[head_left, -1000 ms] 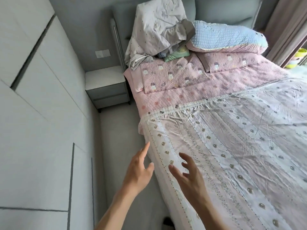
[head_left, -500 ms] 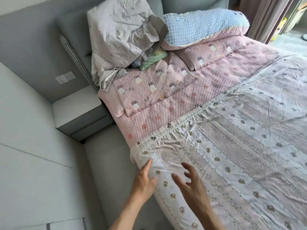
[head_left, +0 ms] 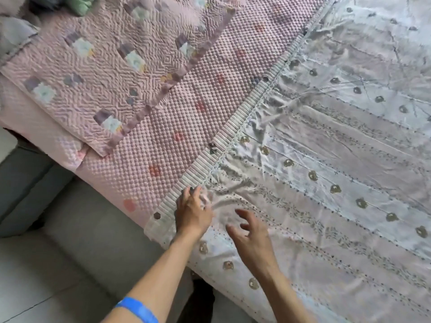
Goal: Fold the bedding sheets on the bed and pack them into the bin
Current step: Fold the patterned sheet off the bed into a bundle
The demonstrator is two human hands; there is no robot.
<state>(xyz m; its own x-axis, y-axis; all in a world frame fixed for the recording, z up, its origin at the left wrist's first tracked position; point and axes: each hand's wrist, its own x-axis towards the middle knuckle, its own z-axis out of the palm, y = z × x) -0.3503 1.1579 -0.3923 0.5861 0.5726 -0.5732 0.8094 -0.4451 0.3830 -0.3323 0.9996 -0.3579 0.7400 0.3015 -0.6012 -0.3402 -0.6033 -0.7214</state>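
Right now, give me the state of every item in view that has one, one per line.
Patterned sheet: spread flat over the bed, wrinkled, not yet folded.
Pleated trim: lying on the pink bubble cover, bunched near the corner.
Pink bubble cover: flat on the mattress.
Quilted pillow: lying flat at the head.
Left hand: fingers on the sheet's corner by the trim; grip unclear.
Right hand: open, fingers spread above the sheet.
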